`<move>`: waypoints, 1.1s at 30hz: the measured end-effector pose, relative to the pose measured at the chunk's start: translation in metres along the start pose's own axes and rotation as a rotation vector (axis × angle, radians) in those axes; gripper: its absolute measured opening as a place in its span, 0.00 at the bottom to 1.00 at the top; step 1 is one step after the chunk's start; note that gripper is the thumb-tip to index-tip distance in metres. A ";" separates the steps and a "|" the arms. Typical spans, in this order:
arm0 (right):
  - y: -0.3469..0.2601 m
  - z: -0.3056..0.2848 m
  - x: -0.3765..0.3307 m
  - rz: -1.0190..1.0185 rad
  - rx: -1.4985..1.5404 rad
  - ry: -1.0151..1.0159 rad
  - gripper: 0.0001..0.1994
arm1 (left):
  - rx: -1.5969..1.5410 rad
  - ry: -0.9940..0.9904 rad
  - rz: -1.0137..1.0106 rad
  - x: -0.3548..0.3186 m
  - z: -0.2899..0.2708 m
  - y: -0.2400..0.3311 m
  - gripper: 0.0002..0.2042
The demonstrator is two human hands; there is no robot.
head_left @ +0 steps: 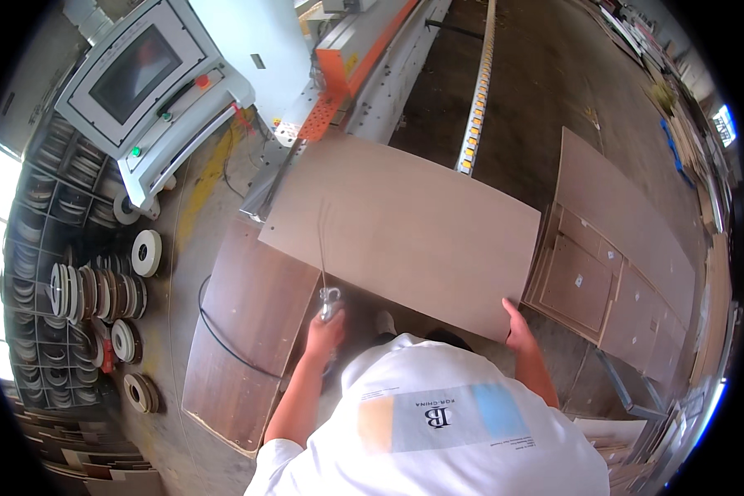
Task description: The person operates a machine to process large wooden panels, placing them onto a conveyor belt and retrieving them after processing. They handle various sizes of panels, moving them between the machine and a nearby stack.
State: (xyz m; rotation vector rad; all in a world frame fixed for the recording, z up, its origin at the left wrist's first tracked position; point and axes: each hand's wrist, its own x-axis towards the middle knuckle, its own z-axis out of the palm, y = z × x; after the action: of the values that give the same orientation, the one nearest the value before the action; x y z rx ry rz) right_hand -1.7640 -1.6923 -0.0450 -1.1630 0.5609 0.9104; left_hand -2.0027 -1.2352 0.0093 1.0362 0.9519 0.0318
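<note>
A large flat light-brown board [405,236] lies in front of me, its far-left corner against the machine. My left hand [326,331] is closed round a metal air blow gun [331,298], whose long thin nozzle points away over the board and looks blurred. At the board's near right corner my right hand [517,326] grips the edge. The thumb shows on that side, while the other fingers are mostly hidden. Left of my left forearm stands a pile of darker brown boards [248,318], with a dark hose [215,337] lying across its top.
An edge-processing machine with an orange guard [335,70] and a control console [145,83] stands ahead to the left. A roller rail [475,116] runs away from the board. Stacked panels [636,281] sit at right. Rolls of edging tape [99,291] and a rack line the left.
</note>
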 end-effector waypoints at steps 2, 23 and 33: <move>-0.007 0.020 -0.005 -0.006 0.118 -0.008 0.25 | -0.067 0.035 -0.008 0.013 0.017 0.007 0.21; -0.124 0.086 0.053 -0.004 0.113 0.092 0.26 | -0.212 0.091 0.120 0.103 0.130 0.059 0.23; -0.205 0.072 0.123 -0.026 0.006 0.236 0.32 | 0.023 0.029 0.211 0.169 0.184 0.108 0.22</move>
State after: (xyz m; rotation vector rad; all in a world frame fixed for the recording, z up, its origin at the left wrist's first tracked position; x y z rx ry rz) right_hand -1.5308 -1.6101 -0.0097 -1.2782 0.7370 0.7528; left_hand -1.7300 -1.2330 0.0088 1.1563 0.8678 0.2116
